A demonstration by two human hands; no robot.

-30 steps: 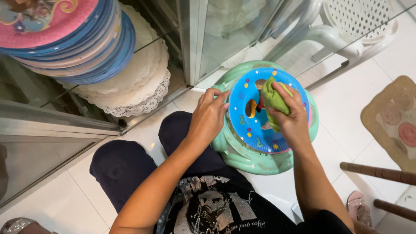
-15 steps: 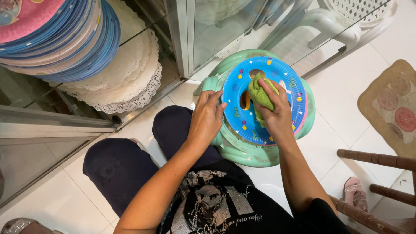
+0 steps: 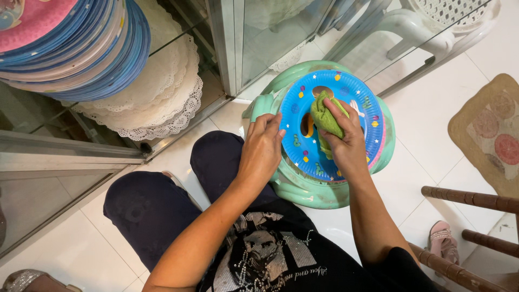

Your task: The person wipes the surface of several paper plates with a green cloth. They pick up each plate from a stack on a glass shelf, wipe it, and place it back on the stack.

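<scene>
A blue paper plate (image 3: 361,100) with coloured dots and a cartoon print lies on a mint-green plastic stool (image 3: 308,192) in front of my knees. My right hand (image 3: 344,141) presses a crumpled green cloth (image 3: 325,116) onto the plate's middle. My left hand (image 3: 261,150) rests on the plate's left rim, fingers curled over the edge and holding it still. More plates seem to lie under the blue one, with a pink edge showing at the right.
A glass cabinet (image 3: 254,38) stands ahead, with a tall stack of blue and pink paper plates (image 3: 70,48) and white lace doilies (image 3: 157,103) on its shelf. A white plastic chair (image 3: 432,27) is at the back right, a patterned mat (image 3: 494,135) right, wooden chair rungs (image 3: 470,200) lower right.
The view shifted between the oldest frame and now. My right hand slid the cloth slightly across the plate. My left hand moved a little on the rim.
</scene>
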